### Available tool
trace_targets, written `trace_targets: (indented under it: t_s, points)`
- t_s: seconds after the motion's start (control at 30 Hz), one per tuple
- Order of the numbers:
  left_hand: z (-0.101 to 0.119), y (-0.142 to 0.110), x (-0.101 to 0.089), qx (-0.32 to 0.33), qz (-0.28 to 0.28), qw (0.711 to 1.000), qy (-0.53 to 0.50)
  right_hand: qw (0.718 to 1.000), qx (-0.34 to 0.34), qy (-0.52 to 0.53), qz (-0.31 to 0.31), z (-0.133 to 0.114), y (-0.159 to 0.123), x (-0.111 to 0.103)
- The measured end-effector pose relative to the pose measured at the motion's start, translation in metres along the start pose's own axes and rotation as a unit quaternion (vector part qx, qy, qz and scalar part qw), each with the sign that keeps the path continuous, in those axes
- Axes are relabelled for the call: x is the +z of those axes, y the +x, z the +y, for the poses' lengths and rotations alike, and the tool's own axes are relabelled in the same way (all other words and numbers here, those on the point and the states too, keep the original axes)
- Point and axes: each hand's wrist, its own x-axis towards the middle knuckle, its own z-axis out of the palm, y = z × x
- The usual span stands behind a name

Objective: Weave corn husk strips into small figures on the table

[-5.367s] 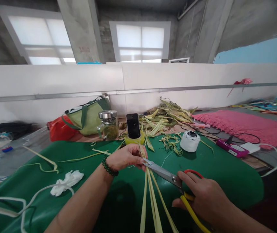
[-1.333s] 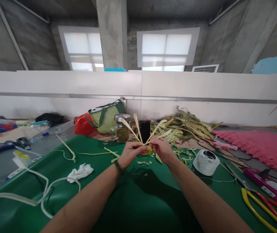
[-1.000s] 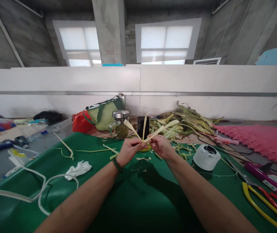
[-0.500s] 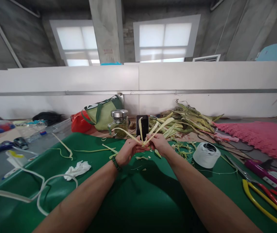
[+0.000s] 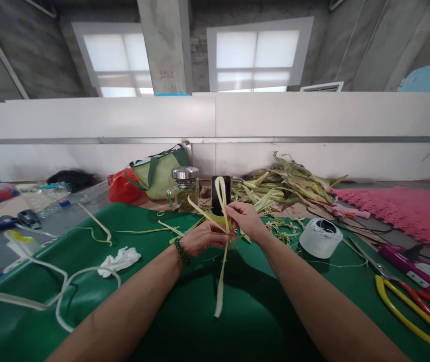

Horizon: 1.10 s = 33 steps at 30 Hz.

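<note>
Pale yellow-green husk strips (image 5: 220, 193) meet between my two hands, above the green mat (image 5: 185, 322). My left hand (image 5: 205, 237) is closed in a pinch where they cross. One strip slants up left from there, and another hangs straight down towards me. My right hand (image 5: 245, 220) pinches the strips just above and to the right, where some stand upright. A black phone-like device (image 5: 215, 201) stands upright behind them, partly covered by the strips. The exact crossing point is hidden by my fingers.
A glass jar (image 5: 185, 188) and a green bag (image 5: 162, 173) stand behind. Husks (image 5: 294, 181) are heaped at the back right. A white thread cone (image 5: 321, 238), scissors (image 5: 407, 296) and a purple tool (image 5: 418, 269) lie right; crumpled white tissue (image 5: 120, 262) and a white cord (image 5: 64, 286) left.
One husk strip now hangs down below my hands; before, the visible strips fanned upward. My left hand has dropped slightly, and my right hand has shifted a little up the strips.
</note>
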Motion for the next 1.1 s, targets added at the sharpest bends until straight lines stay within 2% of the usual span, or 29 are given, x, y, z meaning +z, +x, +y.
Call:
trace_targets:
  t_s: [0.13, 0.23, 0.4, 0.6, 0.8, 0.9, 1.0, 1.1]
  points:
    - [0.001, -0.002, 0.002, -0.013, 0.011, 1.0, -0.002, 1.0, -0.014, -0.003, 0.008, -0.005, -0.001, -0.001]
    - [0.003, -0.003, 0.002, -0.036, 0.001, 0.999, 0.0, 1.0, -0.024, -0.006, 0.017, -0.006, -0.002, -0.001]
    - [0.005, -0.006, 0.0, -0.031, -0.02, 0.999, 0.002, 1.0, -0.028, 0.008, 0.01, -0.005, -0.003, -0.002]
    - [0.007, -0.003, -0.003, -0.019, -0.011, 0.997, -0.079, 0.996, 0.026, 0.081, 0.003, -0.004, 0.0, -0.007]
    - [0.008, -0.002, -0.004, -0.053, -0.007, 0.993, -0.105, 0.997, 0.055, 0.049, -0.008, 0.003, 0.003, -0.008]
    - [0.007, -0.001, -0.003, -0.041, 0.022, 0.997, -0.065, 0.999, 0.037, -0.017, 0.003, 0.005, 0.005, -0.008]
    - [0.005, 0.002, -0.003, -0.017, 0.06, 0.996, -0.056, 0.998, -0.013, -0.058, 0.012, 0.0, 0.001, -0.01]
    - [0.005, 0.004, -0.002, 0.023, 0.098, 0.994, -0.035, 0.993, -0.064, -0.07, -0.069, -0.009, -0.007, -0.009]
